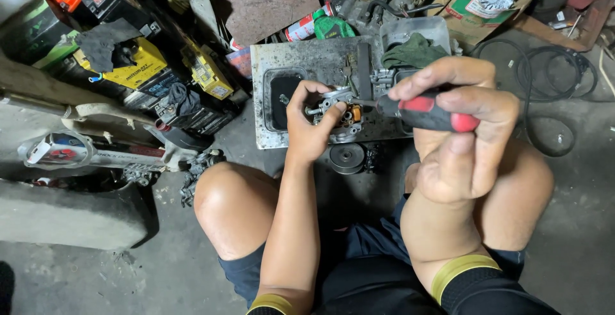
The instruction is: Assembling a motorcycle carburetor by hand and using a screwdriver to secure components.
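A person squatting on a workshop floor (576,238) steadies a small metal carburettor (337,111) with the left hand (312,126), fingers curled around its body, while the right hand (458,132) is wrapped around the red-and-black handle of a screwdriver (428,111) whose shaft runs left into the part. The carburettor is held just above a stained metal tray (301,65) that lies on the floor ahead of the knees. A green rag (415,52) sits at the tray's far right corner, a grooved pulley (346,158) rests just off its near edge, and yellow-and-black batteries (138,68) are stacked to the tray's left. The tip's seat in the screw is too small to make out. Judged from this view, the work goes best with the shaft kept in line with the screw, firm pressure inward before turning, and the part kept over the tray so that any loosened screw drops there rather than into the clutter.
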